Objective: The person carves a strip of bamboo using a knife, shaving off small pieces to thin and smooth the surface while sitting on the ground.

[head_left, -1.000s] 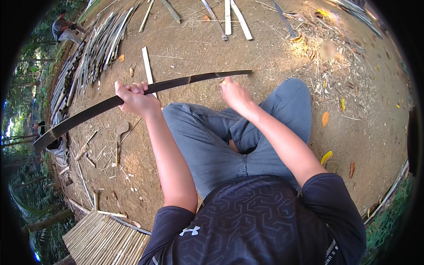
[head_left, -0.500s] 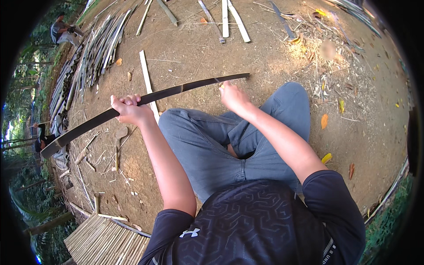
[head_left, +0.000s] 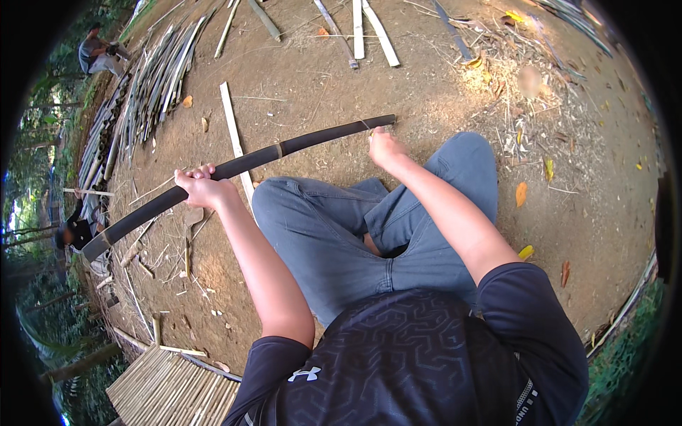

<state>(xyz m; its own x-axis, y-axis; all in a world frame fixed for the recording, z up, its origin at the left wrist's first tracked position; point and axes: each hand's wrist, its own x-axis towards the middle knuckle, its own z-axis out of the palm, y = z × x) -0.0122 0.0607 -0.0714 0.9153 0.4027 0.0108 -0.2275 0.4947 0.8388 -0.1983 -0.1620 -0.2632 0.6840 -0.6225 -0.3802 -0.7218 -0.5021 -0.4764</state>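
We see a long dark strip [head_left: 245,162] held slantwise above the ground, in front of the crossed legs in grey trousers [head_left: 312,227]. The left hand [head_left: 204,190] grasps it left of the middle, fingers over the upper edge and thumb on the near side. The right hand [head_left: 387,150] is curled at the lower edge, close to the right end; we cannot tell whether it pinches the strip or a small yellowish thing at the fingertips, which is too blurred to name.

Part of the strip is hidden under the left fingers. Its left end overlaps a person in black [head_left: 77,233] near the picture's rim, whose lower body is hard to make out. Higher up, a seated person [head_left: 99,55] is small and dim. The pile of poles [head_left: 160,78] beside them runs out of view at the top, and the slatted mat [head_left: 170,390] is cut off by the lower edge and partly covered by the sleeve. A pale slat [head_left: 231,117] lies on the soil, passing behind the strip. A round patch over the shavings [head_left: 497,82] is smeared.

The strip looks nearly black, narrow and gently bowed, with paler brown rings across it and a greyer tip at the left.
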